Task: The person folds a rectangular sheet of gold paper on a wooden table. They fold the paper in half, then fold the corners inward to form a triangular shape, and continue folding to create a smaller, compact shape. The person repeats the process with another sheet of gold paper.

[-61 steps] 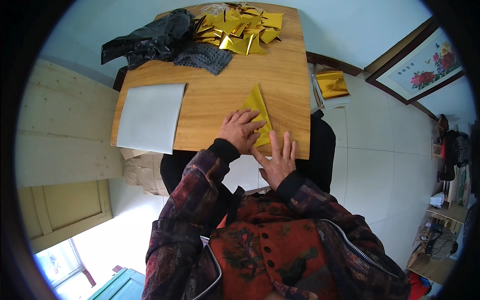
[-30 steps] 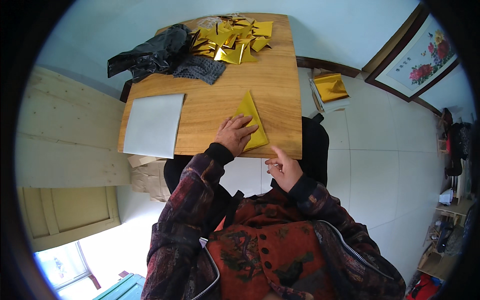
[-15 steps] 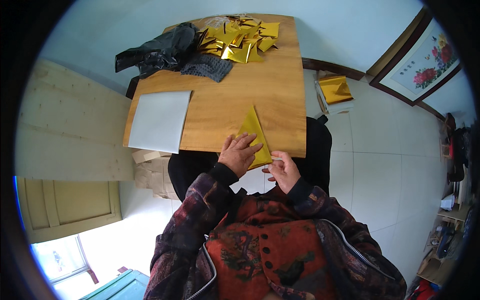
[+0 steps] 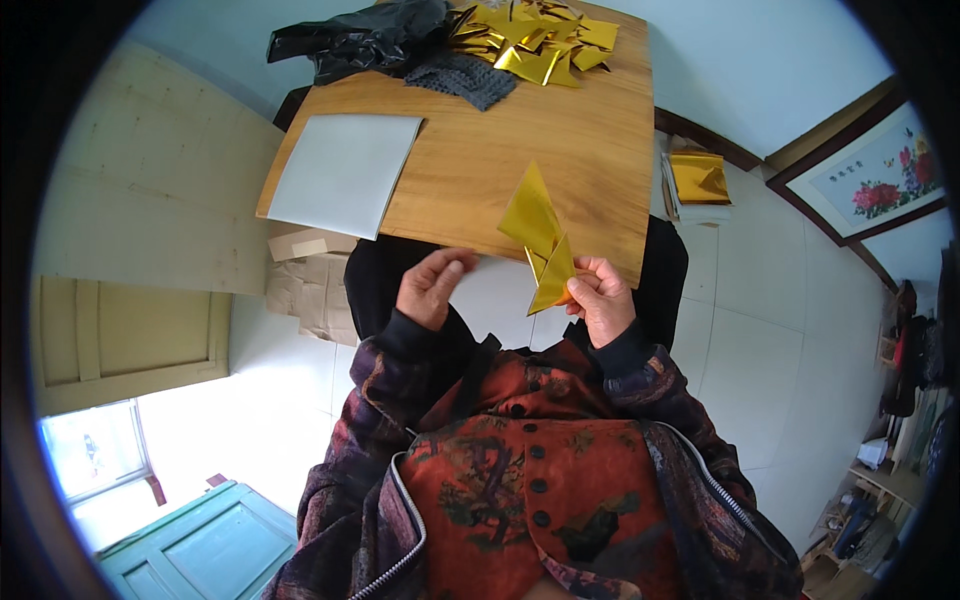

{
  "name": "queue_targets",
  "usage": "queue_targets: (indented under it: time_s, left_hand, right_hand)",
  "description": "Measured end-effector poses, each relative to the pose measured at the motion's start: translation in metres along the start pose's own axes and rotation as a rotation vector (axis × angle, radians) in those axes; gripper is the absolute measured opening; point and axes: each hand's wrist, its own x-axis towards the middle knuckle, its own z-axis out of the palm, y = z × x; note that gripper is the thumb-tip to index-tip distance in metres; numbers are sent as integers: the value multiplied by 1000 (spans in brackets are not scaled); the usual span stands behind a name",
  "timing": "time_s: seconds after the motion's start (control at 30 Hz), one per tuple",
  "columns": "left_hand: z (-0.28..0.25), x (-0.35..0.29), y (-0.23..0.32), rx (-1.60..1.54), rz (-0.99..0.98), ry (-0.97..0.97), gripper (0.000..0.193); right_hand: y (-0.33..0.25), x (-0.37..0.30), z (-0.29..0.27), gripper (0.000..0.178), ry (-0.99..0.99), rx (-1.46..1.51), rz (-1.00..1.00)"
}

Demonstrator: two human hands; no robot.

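Folded gold foil paper (image 4: 553,270) stands up over the table's near edge, pinched at its lower right by my right hand (image 4: 603,305). One flap of it points up and away, and a smaller folded part crosses below. My left hand (image 4: 428,288) is off to the left of the paper, just short of the table edge. Its fingers are curled against the thumb, and nothing shows between them.
The wooden table (image 4: 500,150) bears a silver-grey sheet stack (image 4: 348,172), a black plastic bag (image 4: 375,40), a dark textured cloth (image 4: 465,80) and a pile of gold folded pieces (image 4: 540,45). Gold sheets (image 4: 698,178) lie on the floor at right, flattened cardboard (image 4: 312,290) at left.
My left hand has let go of the gold paper and drawn left. The paper is now lifted in my right hand, with its fold opened out. The view has tilted lower.
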Motion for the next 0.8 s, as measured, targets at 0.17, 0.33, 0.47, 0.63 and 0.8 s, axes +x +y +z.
queue_targets:
  time_s: [0.17,0.33,0.47,0.63,0.8]
  left_hand:
    - [31,-21,18,-28,-138,-309,31]
    - [62,-43,45,235,-50,-195,26]
    - [68,-47,55,372,259,-132,24]
    - [69,-47,54,392,442,-58,14]
    - [69,-48,52,417,480,-36,15]
  right_hand:
    - [-14,-7,14,28,-15,-87,-51]
    - [-23,-12,21,26,-101,-77,-192]
    - [-26,-16,23,25,-196,84,-216]
    - [-23,-19,25,24,-260,168,-189]
    - [-22,-21,25,22,-289,187,-161]
